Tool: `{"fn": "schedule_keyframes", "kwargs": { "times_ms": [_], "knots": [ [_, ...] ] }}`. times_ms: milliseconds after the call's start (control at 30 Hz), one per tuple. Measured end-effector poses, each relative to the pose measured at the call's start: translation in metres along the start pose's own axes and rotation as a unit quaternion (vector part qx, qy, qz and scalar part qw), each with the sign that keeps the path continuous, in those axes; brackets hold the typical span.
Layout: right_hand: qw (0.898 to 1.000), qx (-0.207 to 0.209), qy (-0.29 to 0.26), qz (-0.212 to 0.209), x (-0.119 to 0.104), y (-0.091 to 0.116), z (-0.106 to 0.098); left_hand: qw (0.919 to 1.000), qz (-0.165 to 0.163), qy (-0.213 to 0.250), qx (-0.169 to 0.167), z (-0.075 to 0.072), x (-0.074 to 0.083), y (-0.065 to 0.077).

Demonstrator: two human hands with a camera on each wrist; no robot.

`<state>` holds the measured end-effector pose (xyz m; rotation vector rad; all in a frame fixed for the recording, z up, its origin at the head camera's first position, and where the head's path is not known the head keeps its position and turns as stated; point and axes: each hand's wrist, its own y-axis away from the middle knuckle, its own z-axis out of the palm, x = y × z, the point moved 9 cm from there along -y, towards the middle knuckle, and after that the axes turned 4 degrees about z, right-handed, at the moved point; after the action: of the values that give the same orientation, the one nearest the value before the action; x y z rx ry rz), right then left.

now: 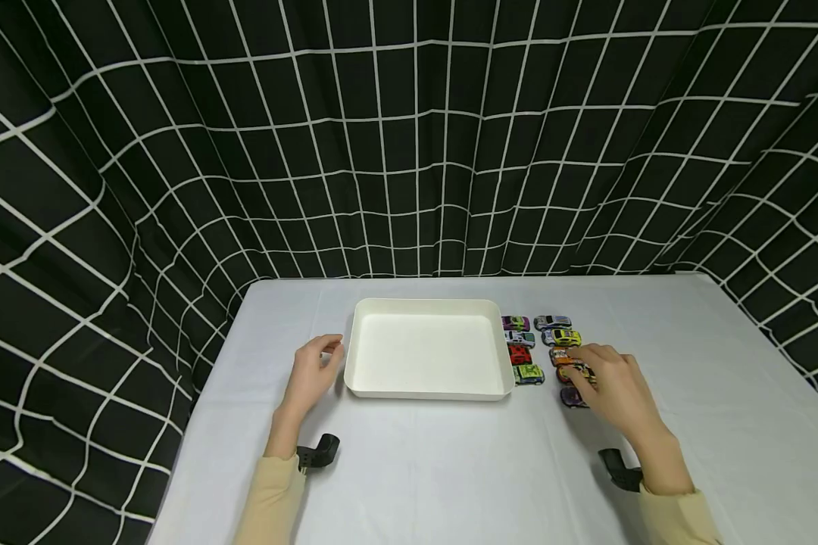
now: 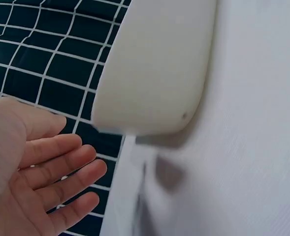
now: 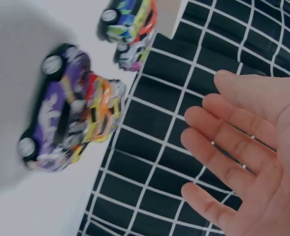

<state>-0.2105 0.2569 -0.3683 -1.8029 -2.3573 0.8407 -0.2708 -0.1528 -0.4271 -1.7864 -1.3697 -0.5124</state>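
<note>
A white rectangular tray (image 1: 429, 348) lies on the white-covered table. My left hand (image 1: 316, 369) hovers beside its left wall, fingers relaxed and holding nothing; in the left wrist view the fingers (image 2: 68, 174) are apart from the tray's corner (image 2: 154, 73). My right hand (image 1: 613, 382) is over the near end of the right column of toy cars. Its loosely bent fingers (image 3: 223, 162) hold nothing in the right wrist view. Nearest are a purple toy car (image 3: 51, 110), also partly seen in the head view, and an orange-yellow toy car (image 1: 579, 372), partly hidden by the hand.
Against the tray's right wall stands another column of toy cars, among them a red toy car (image 1: 519, 355) and a lime-green one (image 1: 529, 374). A yellow toy car (image 1: 562, 337) and a grey-blue one (image 1: 553, 322) are farther back. A black gridded curtain (image 1: 409, 151) surrounds the table.
</note>
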Motion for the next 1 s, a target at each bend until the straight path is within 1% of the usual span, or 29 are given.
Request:
{"fn": "schedule_keyframes", "kwargs": {
  "times_ms": [67,167,300,500,600,733,1000],
  "knots": [
    [1.000,-0.013,0.005,-0.005,0.002,0.005,0.002,0.9998,-0.006,0.021,0.005,0.003,-0.001,0.001],
    [0.999,-0.028,0.012,-0.013,0.006,0.013,0.004,0.9991,-0.016,0.038,0.010,0.008,-0.002,0.001],
    [0.999,-0.041,0.017,-0.016,0.013,0.023,0.005,0.9988,-0.029,0.038,0.011,0.014,-0.004,0.001],
    [0.998,-0.058,0.020,-0.008,0.024,0.033,0.009,0.9984,-0.037,0.041,0.006,0.018,-0.007,0.001],
    [0.998,-0.061,0.017,-0.007,0.027,0.035,0.012,0.9982,-0.046,0.040,0.000,0.021,-0.011,0.001],
    [0.998,-0.060,0.017,-0.013,0.030,0.037,0.015,0.9982,-0.047,0.037,0.002,0.022,-0.014,0.002],
    [0.997,-0.068,0.020,-0.017,0.037,0.038,0.023,0.9976,-0.039,0.056,0.014,0.022,-0.012,0.003]
  ]
}}
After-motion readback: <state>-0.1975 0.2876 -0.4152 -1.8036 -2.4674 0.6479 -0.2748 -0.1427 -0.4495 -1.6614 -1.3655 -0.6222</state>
